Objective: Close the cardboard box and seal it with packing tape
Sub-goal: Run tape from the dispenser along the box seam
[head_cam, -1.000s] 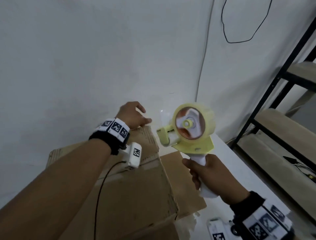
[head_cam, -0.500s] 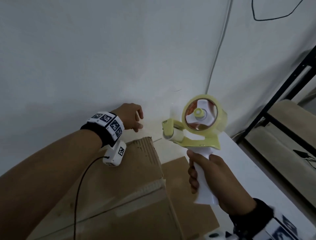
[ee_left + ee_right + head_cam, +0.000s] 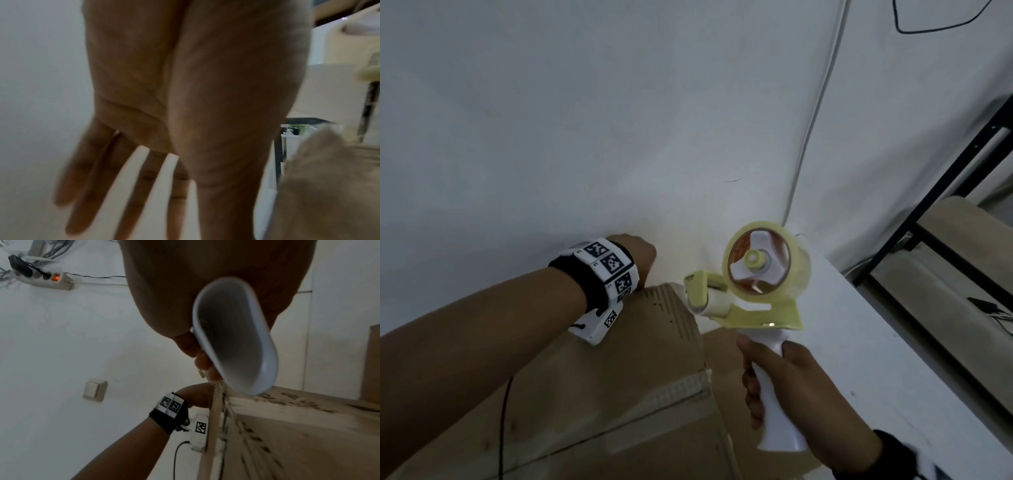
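The brown cardboard box fills the lower left of the head view, its top flaps down and a strip of clear tape across the seam. My left hand reaches over the box's far edge beside the wall. In the left wrist view its fingers hang straight and blurred, holding nothing, with the box at the lower right. My right hand grips the white handle of the yellow tape dispenser. The roller end hovers at the box's far right corner. The clear tape roll sits on top. The handle's hollow end shows in the right wrist view.
A flat cardboard sheet lies on the white table right of the box. A black metal shelf rack stands at the right. A white cable runs down the wall. A power strip and wall switch are on the wall.
My left hand has slid from the box's top corner over its far edge, fingers straightening downward. The dispenser has come down and closer to the box's far right corner.
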